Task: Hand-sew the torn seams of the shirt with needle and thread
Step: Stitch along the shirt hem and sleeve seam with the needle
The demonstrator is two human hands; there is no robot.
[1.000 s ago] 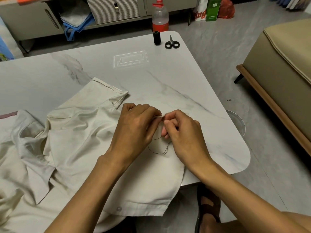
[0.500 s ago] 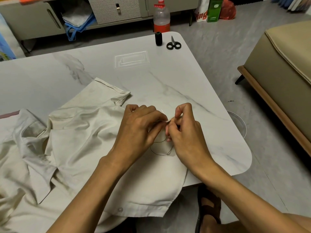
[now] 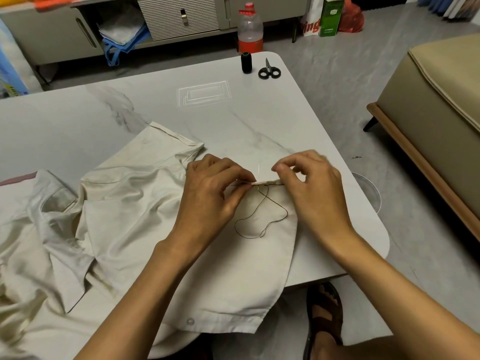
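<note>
Overhead, shows shirt (image 3: 135, 216) spread toward the table's (image 3: 181, 126) near right edge. Pinches its folded seam taut with fingers of left hand (image 3: 210, 193), probably steadying the stitch. Curls right hand (image 3: 314, 193) fingers narrowly beside needle (image 3: 259, 170); cannot tell whether gripping. Stands needle upright through seam, tip pointing away, thread (image 3: 286, 212) looped below.

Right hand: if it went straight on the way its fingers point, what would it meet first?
Likely the needle, upright in the shirt seam just ahead of the right hand; the left hand lies beyond. Depth is unclear.
</note>
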